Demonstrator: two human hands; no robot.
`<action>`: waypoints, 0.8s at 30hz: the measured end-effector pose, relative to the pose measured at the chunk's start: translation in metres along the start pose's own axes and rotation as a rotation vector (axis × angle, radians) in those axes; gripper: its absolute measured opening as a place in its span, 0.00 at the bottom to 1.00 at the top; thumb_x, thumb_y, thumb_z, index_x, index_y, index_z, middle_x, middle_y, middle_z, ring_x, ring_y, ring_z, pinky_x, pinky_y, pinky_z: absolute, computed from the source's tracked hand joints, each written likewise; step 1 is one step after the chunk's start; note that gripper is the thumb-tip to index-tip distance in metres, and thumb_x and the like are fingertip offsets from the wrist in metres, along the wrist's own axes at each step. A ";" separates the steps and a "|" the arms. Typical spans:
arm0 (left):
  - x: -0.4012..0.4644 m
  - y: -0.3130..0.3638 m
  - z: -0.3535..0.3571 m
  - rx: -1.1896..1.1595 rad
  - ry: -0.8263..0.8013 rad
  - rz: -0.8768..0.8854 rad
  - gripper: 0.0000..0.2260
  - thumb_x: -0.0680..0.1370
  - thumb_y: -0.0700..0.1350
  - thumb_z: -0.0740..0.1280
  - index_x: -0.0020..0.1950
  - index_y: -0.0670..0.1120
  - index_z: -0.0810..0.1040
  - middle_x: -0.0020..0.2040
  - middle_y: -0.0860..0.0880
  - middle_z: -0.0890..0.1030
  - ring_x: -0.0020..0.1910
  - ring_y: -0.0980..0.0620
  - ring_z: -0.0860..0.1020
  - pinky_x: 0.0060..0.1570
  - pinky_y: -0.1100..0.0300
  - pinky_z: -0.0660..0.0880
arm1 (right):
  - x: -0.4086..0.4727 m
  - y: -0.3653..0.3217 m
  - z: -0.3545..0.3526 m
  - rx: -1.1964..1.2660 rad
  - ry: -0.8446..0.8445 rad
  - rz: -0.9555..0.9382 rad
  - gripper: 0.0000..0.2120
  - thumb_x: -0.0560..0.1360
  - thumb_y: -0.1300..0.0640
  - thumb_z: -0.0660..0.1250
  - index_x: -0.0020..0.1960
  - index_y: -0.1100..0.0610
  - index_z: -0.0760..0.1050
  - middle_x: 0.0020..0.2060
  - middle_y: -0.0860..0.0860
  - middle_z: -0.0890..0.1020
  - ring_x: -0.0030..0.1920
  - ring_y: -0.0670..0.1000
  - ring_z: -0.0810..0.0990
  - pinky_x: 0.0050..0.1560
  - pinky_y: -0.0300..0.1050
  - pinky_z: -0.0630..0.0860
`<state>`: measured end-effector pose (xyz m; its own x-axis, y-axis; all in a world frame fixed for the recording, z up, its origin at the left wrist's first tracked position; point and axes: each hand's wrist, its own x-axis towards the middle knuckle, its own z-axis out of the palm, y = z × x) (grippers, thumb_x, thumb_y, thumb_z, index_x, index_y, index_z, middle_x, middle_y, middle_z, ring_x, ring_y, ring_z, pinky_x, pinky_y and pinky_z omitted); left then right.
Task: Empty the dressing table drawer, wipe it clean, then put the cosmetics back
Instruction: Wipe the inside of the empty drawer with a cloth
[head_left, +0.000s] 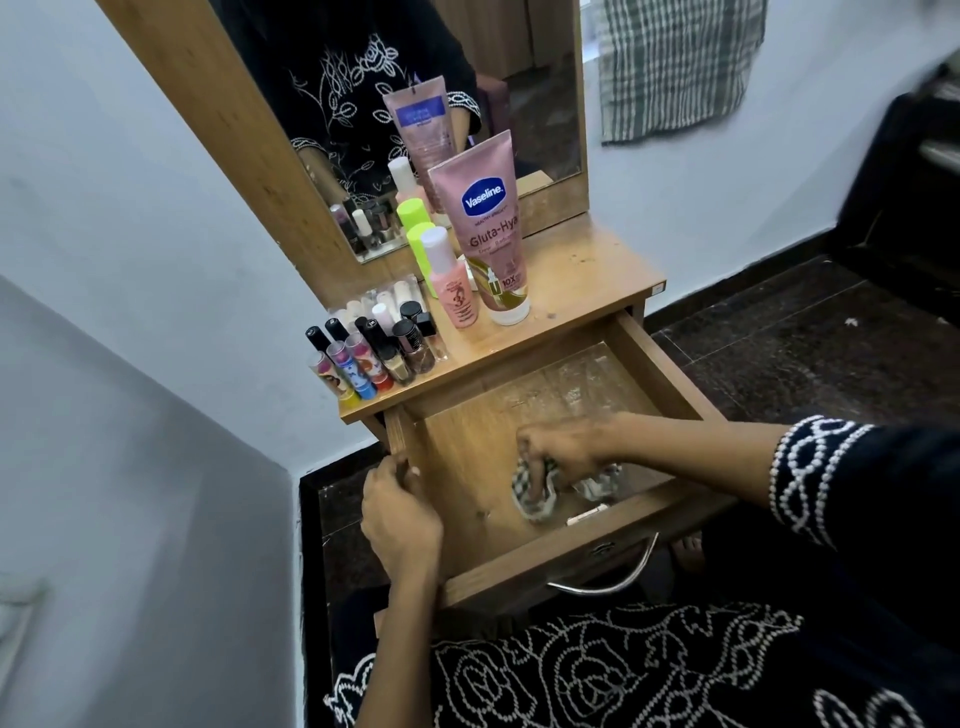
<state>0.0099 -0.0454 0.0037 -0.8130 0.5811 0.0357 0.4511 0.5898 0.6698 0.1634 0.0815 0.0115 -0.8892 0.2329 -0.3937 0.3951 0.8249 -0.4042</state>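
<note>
Mirror (540, 78): fixed upright at the back of the unit, wooden frame. Tabletop (597, 265): wooden, right half bare, cosmetics grouped on left half. Drawer (467, 447): pulled fully out toward the person, interior floor bare apart from a cloth, metal handle (608, 582) on front panel.

Pink Vaseline tube (491, 228): standing cap-down near the tabletop's front edge. Small pink bottle (452, 280): upright, just beside the tube on its left. Two lime-green caps (418, 228): behind that bottle. Cluster of lip balms and nail polish bottles (369, 353): upright at front-left corner of tabletop.

Right hand (566, 447): inside drawer, fingers curled tight over a checked cloth (535, 493), pressing it to the drawer floor near the front panel. Left hand (397, 514): closed over the drawer's left side wall, thumb on the top edge.
</note>
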 end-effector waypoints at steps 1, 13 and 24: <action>0.000 0.001 0.000 0.000 -0.004 -0.001 0.12 0.80 0.40 0.60 0.61 0.43 0.76 0.59 0.44 0.78 0.58 0.43 0.76 0.55 0.49 0.72 | 0.003 0.002 -0.001 0.011 0.066 0.054 0.16 0.74 0.62 0.67 0.61 0.54 0.78 0.56 0.50 0.71 0.55 0.51 0.71 0.59 0.43 0.71; -0.004 0.001 -0.003 -0.010 -0.008 0.021 0.12 0.80 0.40 0.60 0.63 0.43 0.76 0.60 0.43 0.78 0.59 0.42 0.76 0.54 0.49 0.71 | 0.004 -0.002 0.021 0.018 -0.154 -0.003 0.17 0.72 0.64 0.69 0.60 0.57 0.79 0.50 0.50 0.68 0.57 0.59 0.74 0.59 0.48 0.73; -0.003 0.004 -0.004 -0.008 -0.025 0.001 0.12 0.80 0.41 0.60 0.62 0.43 0.75 0.61 0.43 0.77 0.60 0.42 0.75 0.57 0.47 0.71 | 0.049 0.009 -0.009 0.047 0.247 0.521 0.20 0.78 0.53 0.60 0.70 0.54 0.68 0.73 0.56 0.58 0.68 0.61 0.68 0.66 0.58 0.69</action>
<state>0.0124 -0.0471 0.0089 -0.8029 0.5959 0.0177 0.4488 0.5847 0.6758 0.1218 0.1048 -0.0040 -0.5997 0.7203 -0.3487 0.8001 0.5466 -0.2471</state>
